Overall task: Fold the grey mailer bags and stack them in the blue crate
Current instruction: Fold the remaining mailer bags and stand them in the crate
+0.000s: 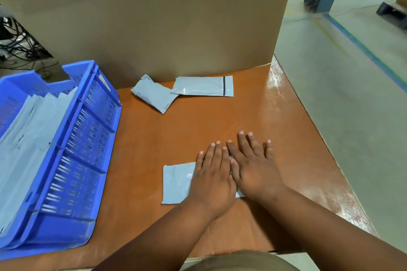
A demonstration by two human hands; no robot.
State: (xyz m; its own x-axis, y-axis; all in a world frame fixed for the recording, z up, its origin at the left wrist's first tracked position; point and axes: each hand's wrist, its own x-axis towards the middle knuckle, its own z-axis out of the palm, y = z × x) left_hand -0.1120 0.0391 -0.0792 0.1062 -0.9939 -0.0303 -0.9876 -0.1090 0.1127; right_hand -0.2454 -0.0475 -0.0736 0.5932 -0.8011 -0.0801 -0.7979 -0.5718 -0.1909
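Observation:
A grey mailer bag (pixel 176 182) lies flat on the brown table (pixel 176 134), near the front. My left hand (pixel 212 176) and my right hand (pixel 253 165) press down on it side by side, fingers straight, covering its right part. Only its left part and a sliver by my right wrist show. The blue crate (pixel 88 134) stands at the left and holds a stack of grey mailer bags (pixel 26 136). Farther back lie a bundle of grey mailers (pixel 154 94) and a flat grey mailer (pixel 204 87) with a black strip.
A tall cardboard wall (pixel 154 20) closes off the back of the table. The table's right edge drops to a grey floor (pixel 352 94) with blue line markings. Cables (pixel 15 42) lie at the far left behind the crate.

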